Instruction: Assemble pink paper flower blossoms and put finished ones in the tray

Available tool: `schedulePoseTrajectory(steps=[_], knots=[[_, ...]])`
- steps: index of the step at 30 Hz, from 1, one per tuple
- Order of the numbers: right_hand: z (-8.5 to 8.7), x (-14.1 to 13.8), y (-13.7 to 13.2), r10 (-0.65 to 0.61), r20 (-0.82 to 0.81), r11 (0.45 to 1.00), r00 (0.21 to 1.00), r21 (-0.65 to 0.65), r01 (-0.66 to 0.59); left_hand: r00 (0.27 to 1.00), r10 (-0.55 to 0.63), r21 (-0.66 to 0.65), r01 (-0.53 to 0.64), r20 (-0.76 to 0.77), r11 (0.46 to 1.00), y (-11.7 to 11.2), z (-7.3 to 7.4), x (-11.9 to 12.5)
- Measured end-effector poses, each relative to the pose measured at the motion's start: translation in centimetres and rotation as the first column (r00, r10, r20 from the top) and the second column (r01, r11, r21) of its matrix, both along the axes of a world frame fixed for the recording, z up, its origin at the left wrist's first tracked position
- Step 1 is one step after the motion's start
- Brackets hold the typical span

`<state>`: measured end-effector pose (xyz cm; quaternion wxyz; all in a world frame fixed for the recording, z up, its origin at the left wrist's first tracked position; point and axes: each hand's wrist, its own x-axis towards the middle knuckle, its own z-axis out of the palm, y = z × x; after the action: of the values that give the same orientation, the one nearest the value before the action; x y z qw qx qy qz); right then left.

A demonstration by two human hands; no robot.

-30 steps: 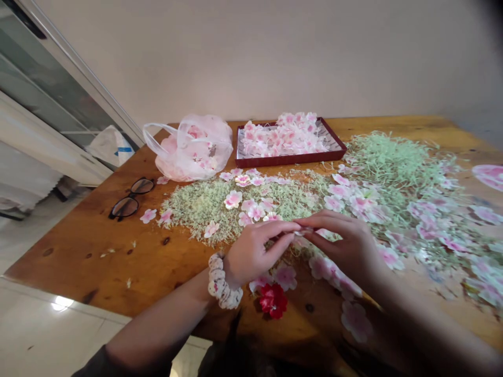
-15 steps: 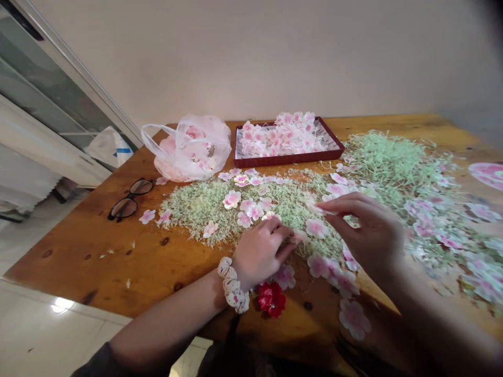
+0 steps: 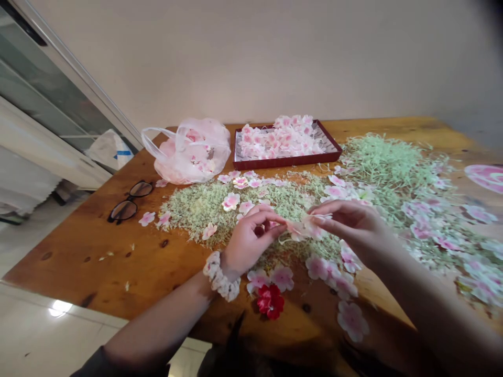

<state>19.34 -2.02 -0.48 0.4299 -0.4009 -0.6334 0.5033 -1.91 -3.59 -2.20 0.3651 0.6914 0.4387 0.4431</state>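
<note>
My left hand point(image 3: 251, 238), with a pale scrunchie point(image 3: 218, 276) on its wrist, is curled in a pinch just above the wooden table point(image 3: 86, 246). My right hand point(image 3: 349, 225) faces it, fingers pinched on a pink fabric flower point(image 3: 304, 228) held between both hands. Under them lies a heap of pale green stamen pieces point(image 3: 204, 207) strewn with pink flowers. A red flower point(image 3: 270, 301) and several pink ones lie near the front edge.
A dark red tray point(image 3: 332, 149) full of pink flowers stands at the back. A clear plastic bag point(image 3: 192, 149) of petals sits to its left. Black glasses point(image 3: 129, 201) lie at the left. A larger green heap point(image 3: 385, 162) covers the right side.
My hands parted, the right reaching out to the pile while the left stayed low. Now they have come together again with a pink flower between them.
</note>
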Motion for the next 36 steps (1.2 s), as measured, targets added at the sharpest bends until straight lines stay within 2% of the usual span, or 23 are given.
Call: schedulePoseTrajectory(steps=[1, 3, 5, 8, 11, 19, 22, 24, 27, 29, 33, 36], knots=[[0.0, 0.0, -0.1, 0.073, -0.042, 0.992, 0.996, -0.101, -0.077, 0.998, -0.006, -0.053, 0.009, 0.062, 0.999, 0.1, 0.2, -0.1], [-0.1, -0.3, -0.3, 0.174, -0.137, 0.943, 0.975, -0.262, -0.205, 0.990, -0.028, -0.111, 0.044, 0.139, 0.993, 0.1, 0.3, -0.2], [-0.3, -0.7, -0.7, 0.190, -0.236, 0.893, 0.953, -0.363, -0.267, 0.985, -0.068, -0.133, 0.089, 0.159, 0.987, 0.0, 0.3, -0.3], [-0.3, -1.2, -1.0, 0.162, -0.301, 0.860, 0.940, -0.424, -0.284, 0.983, -0.133, -0.146, 0.152, 0.129, 0.978, -0.1, 0.2, -0.2], [-0.3, -1.4, -1.0, 0.144, -0.251, 0.858, 0.957, -0.450, -0.247, 0.983, -0.167, -0.144, 0.178, 0.082, 0.974, -0.2, 0.1, -0.1], [0.0, -1.1, -0.8, 0.171, -0.078, 0.845, 0.982, -0.501, -0.187, 0.983, -0.154, -0.069, 0.147, -0.103, 0.987, -0.2, 0.3, -0.2], [-0.1, -1.3, -0.7, 0.155, -0.082, 0.856, 0.984, -0.486, -0.175, 0.986, -0.109, -0.016, 0.108, -0.122, 0.994, -0.4, 0.4, -0.1], [-0.2, -1.3, -0.7, 0.118, -0.097, 0.873, 0.988, -0.465, -0.150, 0.992, -0.054, 0.080, 0.064, -0.117, 0.995, -0.7, 0.5, 0.0], [-0.6, -1.3, -0.7, 0.060, -0.149, 0.886, 0.987, -0.447, -0.121, 0.987, -0.035, 0.263, 0.076, -0.157, 0.962, -1.3, 0.4, 0.3], [-0.7, -1.3, -0.7, 0.035, -0.192, 0.884, 0.981, -0.452, -0.120, 0.977, -0.026, 0.326, 0.096, -0.213, 0.940, -1.6, 0.0, 0.5], [-0.8, -1.5, -0.8, 0.028, -0.216, 0.879, 0.976, -0.460, -0.127, 0.955, 0.008, 0.332, 0.094, -0.295, 0.938, -1.7, -0.4, 0.6], [-1.0, -1.6, -0.8, -0.001, -0.198, 0.885, 0.980, -0.456, -0.091, 0.972, -0.042, 0.306, 0.113, -0.230, 0.945, -1.5, 0.1, 0.4]])
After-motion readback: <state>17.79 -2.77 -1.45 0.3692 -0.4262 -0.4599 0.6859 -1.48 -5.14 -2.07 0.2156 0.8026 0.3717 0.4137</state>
